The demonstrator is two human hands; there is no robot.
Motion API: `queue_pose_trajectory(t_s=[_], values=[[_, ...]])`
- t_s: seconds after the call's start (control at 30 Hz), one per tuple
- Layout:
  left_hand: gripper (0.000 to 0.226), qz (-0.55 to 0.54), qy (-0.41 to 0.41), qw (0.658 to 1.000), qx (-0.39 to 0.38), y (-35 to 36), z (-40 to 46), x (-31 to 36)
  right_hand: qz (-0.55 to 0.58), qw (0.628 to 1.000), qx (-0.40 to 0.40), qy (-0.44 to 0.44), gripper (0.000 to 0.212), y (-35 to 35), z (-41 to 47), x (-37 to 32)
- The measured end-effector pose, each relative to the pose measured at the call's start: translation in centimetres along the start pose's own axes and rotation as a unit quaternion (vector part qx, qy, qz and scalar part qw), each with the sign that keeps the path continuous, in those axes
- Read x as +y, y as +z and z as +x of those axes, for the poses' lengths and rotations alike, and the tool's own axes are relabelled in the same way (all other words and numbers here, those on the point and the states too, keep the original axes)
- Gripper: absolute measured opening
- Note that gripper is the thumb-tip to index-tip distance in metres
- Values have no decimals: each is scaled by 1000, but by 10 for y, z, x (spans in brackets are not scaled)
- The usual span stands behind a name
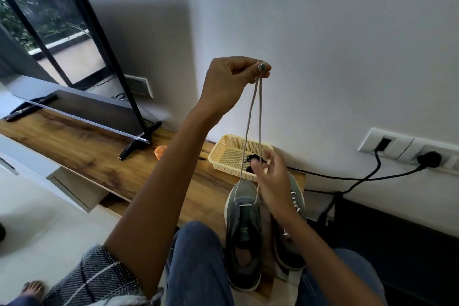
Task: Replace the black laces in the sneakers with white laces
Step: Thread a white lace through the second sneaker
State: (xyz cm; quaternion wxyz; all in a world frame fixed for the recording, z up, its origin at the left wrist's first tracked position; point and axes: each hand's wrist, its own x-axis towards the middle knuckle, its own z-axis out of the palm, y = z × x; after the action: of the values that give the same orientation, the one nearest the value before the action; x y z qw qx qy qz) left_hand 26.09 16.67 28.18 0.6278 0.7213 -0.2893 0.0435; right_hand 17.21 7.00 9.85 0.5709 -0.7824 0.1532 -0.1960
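Head view: left hand pinches white lace ends; right hand touches strands.

No readable text in view.
A small green mark sits on the tongue of the left sneaker, too small and blurred to read as a brand or word. The remotes on the shelf show buttons only as faint specks, with no legible labels. The wall sockets carry no markings that can be made out, and the TV screen shows only a reflection.
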Motion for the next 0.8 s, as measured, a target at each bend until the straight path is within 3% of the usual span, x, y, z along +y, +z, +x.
queue_pose_trajectory(t_s=[0.1, 0.2, 0.37, 0.43, 0.5, 0.6, 0.67, 0.7, 0.73, 0.8], values=[[12, -5, -18, 1000, -9, 5, -5, -9, 81, 996, -5, -36, 38, -11, 23, -57], [18, 13, -35, 999, -30, 8, -9, -18, 134, 988, 19, -76, 20, -21, 38, -93], [23, 19, -66, 998, 11, -1, -20, -45, 136, 988, 38, -69, 10, -27, 41, -83], [21, -10, -91, 991, 93, -11, -28, -61, 139, 989, 41, -30, 9, -30, 37, -66], [21, -78, -94, 960, 253, -29, -30, -76, 149, 988, 41, 6, 9, -34, 33, -48], [27, -115, -5, 846, 521, -72, -32, -102, 142, 989, 39, 31, 13, -40, 27, -21], [30, -23, 6, 787, 617, -89, -41, -117, 113, 992, 28, 52, 17, -40, 24, -3], [30, 23, 1, 776, 630, -90, -48, -124, 95, 993, 18, 67, 17, -39, 23, 5], [30, 58, -13, 787, 614, -86, -55, -130, 71, 994, 9, 77, 16, -37, 22, 14], [28, 113, -85, 856, 498, -65, -72, -144, 7, 997, -12, 79, 14, -29, 21, 32]])
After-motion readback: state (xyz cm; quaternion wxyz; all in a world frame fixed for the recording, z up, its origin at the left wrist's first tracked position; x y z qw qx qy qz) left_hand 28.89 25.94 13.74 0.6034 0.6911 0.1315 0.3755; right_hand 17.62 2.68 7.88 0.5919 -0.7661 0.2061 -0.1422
